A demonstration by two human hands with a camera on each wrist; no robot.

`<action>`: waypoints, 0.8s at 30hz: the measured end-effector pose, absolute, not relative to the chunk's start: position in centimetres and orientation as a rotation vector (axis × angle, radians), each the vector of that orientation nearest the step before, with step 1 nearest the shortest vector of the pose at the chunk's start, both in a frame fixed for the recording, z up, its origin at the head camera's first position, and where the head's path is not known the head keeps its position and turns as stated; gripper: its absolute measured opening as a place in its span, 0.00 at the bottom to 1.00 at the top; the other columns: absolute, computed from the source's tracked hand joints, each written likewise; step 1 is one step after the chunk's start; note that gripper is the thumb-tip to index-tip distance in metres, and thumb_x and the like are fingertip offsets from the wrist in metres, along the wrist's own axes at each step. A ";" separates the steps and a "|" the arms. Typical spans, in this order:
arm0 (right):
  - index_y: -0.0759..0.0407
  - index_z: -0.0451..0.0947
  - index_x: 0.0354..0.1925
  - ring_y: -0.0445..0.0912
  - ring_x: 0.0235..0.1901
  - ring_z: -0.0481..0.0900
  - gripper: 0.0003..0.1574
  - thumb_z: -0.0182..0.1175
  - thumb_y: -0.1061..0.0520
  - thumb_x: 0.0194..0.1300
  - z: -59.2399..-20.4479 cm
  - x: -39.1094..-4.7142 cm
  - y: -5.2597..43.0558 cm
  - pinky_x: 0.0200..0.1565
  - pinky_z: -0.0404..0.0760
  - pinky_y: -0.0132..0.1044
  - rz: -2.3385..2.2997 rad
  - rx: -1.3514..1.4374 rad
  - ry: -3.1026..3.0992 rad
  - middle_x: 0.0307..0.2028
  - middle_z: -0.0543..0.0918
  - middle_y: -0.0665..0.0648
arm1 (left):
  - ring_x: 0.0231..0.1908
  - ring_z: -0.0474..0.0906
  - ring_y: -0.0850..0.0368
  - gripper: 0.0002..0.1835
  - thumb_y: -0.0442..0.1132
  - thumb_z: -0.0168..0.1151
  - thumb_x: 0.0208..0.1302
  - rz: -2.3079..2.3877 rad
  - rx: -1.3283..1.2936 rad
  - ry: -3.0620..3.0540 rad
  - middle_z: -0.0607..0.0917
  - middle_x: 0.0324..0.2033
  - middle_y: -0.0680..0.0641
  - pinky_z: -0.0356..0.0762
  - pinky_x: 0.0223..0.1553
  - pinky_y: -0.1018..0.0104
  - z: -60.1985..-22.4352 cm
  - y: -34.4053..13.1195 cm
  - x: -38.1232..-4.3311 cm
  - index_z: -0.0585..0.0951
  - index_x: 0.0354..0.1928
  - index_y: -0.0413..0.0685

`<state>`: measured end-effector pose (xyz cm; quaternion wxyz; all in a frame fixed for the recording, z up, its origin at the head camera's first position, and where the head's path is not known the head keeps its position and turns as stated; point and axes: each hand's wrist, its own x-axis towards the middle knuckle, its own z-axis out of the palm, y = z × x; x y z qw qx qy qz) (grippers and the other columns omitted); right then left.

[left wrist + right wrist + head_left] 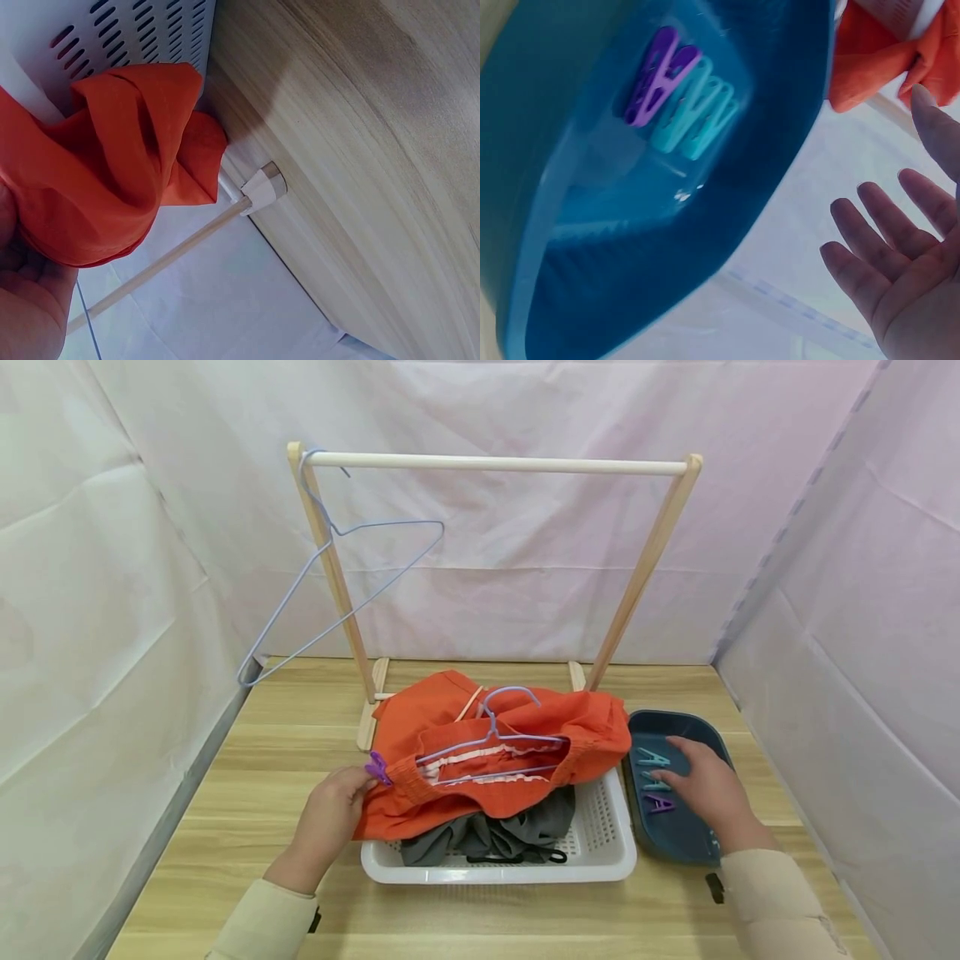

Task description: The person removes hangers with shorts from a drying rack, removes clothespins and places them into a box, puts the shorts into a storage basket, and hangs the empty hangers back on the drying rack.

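Orange pants [465,802] with a gathered elastic waistband lie across a white basket [626,860]. A light-blue hanger [492,727] sits inside the waistband, its hook sticking up. At the left end of the waistband a purple clothespin [377,768] is clipped. My left hand [330,814] grips the cloth right beside that clothespin; the left wrist view shows fingers and thumb on the orange fabric [112,180]. Over a dark blue tray [675,852] hovers my right hand [708,785], its fingers spread and holding nothing. Turquoise clothespins [682,105] and a purple clothespin [656,75] lie in the tray.
Behind the basket stands a wooden rack with a white bar [495,462]. A second light-blue hanger [337,531] hangs at the bar's left end. Dark grey cloth [487,835] with a black cord lies in the basket. White sheets [862,610] enclose the wooden table [285,752].
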<state>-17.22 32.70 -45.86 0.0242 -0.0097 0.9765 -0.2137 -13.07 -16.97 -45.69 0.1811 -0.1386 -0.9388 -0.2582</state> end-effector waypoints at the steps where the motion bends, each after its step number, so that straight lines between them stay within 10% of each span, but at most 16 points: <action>1: 0.70 0.63 0.65 0.72 0.61 0.63 0.44 0.67 0.50 0.60 -45.7 -17.1 32.6 0.57 0.65 0.67 -0.666 -0.031 3.026 0.62 0.65 0.77 | 0.36 0.82 0.46 0.06 0.24 0.68 0.53 -0.729 -0.392 -2.651 0.86 0.31 0.43 0.82 0.41 0.51 -45.7 -17.0 -13.0 0.84 0.33 0.38; 24: 0.64 0.64 0.67 0.68 0.61 0.65 0.41 0.68 0.54 0.59 -41.7 -14.7 28.6 0.57 0.66 0.66 -0.671 -0.157 3.122 0.64 0.66 0.72 | 0.36 0.83 0.46 0.06 0.25 0.67 0.54 -0.704 -0.369 -2.654 0.86 0.32 0.43 0.82 0.41 0.50 -45.5 -16.9 -13.2 0.84 0.33 0.41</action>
